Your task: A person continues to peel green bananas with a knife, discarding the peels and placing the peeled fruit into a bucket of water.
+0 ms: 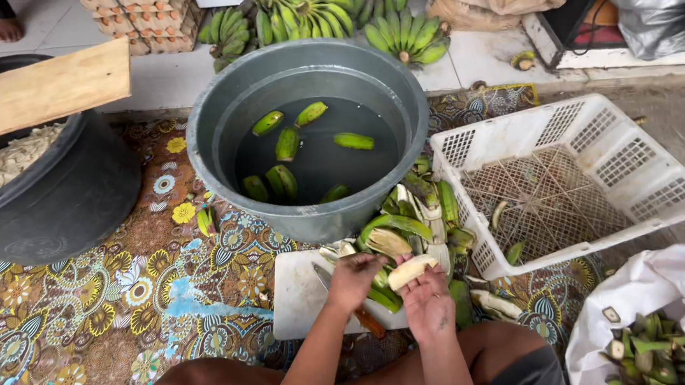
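Down low, both hands closed — right hand (428,302) around pale peeled banana (411,271), left hand (354,278) around knife (323,278).

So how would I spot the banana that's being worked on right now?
Start at the big grey tub of water, then drop to the white cutting board below it. There the right hand holds the peeled banana: pale cream, while its neighbours are all green-skinned.

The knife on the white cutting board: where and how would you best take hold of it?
By the orange handle, coming from the near side, by the knees. The knife lies flat on the cutting board with its blade pointing away toward the tub. The left hand covers its middle, and the right hand holds a peeled banana beside it.
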